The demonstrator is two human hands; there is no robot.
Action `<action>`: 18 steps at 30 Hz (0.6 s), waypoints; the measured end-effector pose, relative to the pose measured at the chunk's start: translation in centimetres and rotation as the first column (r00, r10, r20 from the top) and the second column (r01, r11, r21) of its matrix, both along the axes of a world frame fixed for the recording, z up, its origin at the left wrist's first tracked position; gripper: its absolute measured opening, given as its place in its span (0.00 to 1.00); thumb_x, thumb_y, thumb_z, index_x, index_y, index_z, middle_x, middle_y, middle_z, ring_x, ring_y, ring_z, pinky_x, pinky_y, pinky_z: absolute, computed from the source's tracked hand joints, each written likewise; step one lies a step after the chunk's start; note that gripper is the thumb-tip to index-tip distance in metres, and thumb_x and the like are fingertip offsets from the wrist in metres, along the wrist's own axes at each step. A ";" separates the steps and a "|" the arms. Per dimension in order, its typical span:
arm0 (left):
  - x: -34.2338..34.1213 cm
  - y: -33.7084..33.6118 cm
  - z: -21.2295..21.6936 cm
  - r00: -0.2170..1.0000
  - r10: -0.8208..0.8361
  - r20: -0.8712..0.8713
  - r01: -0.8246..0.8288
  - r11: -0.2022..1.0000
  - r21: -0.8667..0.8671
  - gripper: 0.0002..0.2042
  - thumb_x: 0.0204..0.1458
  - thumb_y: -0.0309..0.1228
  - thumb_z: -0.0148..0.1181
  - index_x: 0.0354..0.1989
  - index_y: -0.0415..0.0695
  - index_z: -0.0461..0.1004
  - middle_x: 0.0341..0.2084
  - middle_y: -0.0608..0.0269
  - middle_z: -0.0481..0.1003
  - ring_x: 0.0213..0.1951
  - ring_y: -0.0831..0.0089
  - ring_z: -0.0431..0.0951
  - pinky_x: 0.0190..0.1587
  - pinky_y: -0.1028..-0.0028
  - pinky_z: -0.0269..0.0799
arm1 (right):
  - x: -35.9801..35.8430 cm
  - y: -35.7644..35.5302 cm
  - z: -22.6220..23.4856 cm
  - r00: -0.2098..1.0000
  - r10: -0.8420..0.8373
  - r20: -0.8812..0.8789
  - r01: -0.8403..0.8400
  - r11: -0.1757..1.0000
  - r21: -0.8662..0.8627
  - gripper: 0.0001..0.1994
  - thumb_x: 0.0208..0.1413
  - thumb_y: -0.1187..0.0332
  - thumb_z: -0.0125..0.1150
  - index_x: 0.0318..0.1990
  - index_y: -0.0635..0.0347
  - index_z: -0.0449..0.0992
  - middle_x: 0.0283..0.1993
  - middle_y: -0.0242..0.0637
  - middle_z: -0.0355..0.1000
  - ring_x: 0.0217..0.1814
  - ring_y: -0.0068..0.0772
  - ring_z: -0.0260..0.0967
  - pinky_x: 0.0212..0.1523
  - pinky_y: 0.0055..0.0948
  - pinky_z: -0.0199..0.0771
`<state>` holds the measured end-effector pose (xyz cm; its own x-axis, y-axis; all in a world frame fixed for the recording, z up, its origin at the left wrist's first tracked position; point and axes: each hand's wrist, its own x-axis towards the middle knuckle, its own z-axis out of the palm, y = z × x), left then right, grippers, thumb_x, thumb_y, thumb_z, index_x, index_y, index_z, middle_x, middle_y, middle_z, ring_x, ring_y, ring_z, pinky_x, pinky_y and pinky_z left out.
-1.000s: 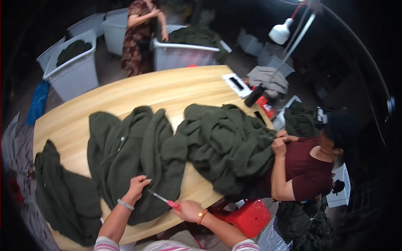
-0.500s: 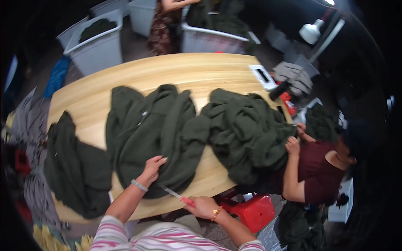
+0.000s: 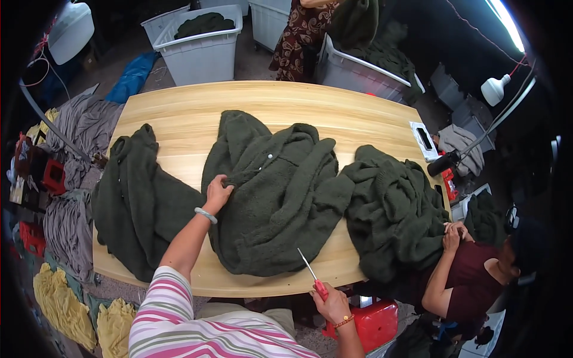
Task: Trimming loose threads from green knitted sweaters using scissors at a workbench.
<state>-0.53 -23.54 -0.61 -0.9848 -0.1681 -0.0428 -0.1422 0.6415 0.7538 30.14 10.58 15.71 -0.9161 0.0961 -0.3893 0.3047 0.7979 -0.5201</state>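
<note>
A dark green fleece garment with small shiny buttons lies in front of me on the wooden table. My left hand, with a pale bangle at the wrist, is closed on the garment's left edge. At the table's near edge, my right hand grips a red-handled tool. Its thin metal blade points up and left over the garment's lower edge; whether it has one blade or two I cannot make out. Another dark green garment lies to the left.
On the right, a person in a maroon top handles a dark green fleece heap. Beyond the table, another person stands beside a grey bin. A red stool is near my right hand. Grey cloth lies at left.
My left hand has moved up to the garment's left edge and closed on it. My right hand has shifted right with the tool. The view has swung left.
</note>
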 end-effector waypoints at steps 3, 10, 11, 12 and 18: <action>1.6 1.3 2.8 0.981 -0.144 -0.127 0.163 0.975 0.153 0.11 0.44 0.26 0.63 0.37 0.38 0.76 0.27 0.59 0.76 0.28 0.72 0.76 0.34 0.73 0.72 | 0.4 -0.5 0.3 0.996 -0.087 0.016 0.086 0.996 0.008 0.15 0.54 0.56 0.61 0.43 0.55 0.76 0.32 0.52 0.75 0.38 0.58 0.74 0.40 0.49 0.73; 16.5 5.9 11.8 0.487 -0.870 -0.069 0.873 0.488 0.001 0.06 0.44 0.24 0.59 0.32 0.44 0.74 0.30 0.56 0.71 0.38 0.55 0.74 0.39 0.61 0.71 | 0.6 -0.4 0.5 0.979 -0.172 -0.111 0.175 0.984 0.019 0.16 0.54 0.56 0.61 0.45 0.55 0.75 0.32 0.55 0.75 0.38 0.62 0.72 0.38 0.53 0.72; 17.3 5.6 10.2 0.441 -0.896 0.053 0.897 0.441 -0.014 0.06 0.46 0.26 0.60 0.33 0.44 0.74 0.31 0.55 0.71 0.38 0.55 0.73 0.39 0.61 0.71 | 0.3 -0.8 0.8 0.982 -0.165 -0.095 0.169 0.985 0.036 0.16 0.54 0.56 0.61 0.45 0.54 0.75 0.31 0.55 0.75 0.37 0.61 0.73 0.38 0.53 0.72; 17.8 5.5 8.7 0.387 -0.906 0.174 0.921 0.389 -0.024 0.06 0.47 0.28 0.60 0.34 0.43 0.74 0.31 0.55 0.70 0.39 0.55 0.73 0.40 0.60 0.71 | 0.2 -1.3 1.1 0.984 -0.159 -0.079 0.163 0.985 0.053 0.16 0.54 0.56 0.61 0.46 0.54 0.75 0.31 0.55 0.74 0.37 0.61 0.73 0.38 0.53 0.72; 15.0 11.0 9.8 0.507 -0.832 -0.224 0.839 0.536 -0.094 0.13 0.49 0.33 0.63 0.40 0.41 0.72 0.33 0.55 0.69 0.38 0.54 0.72 0.40 0.60 0.71 | 0.5 -3.7 1.5 0.982 -0.188 0.034 0.184 0.977 0.105 0.14 0.54 0.57 0.62 0.43 0.54 0.76 0.32 0.52 0.75 0.38 0.60 0.73 0.38 0.50 0.73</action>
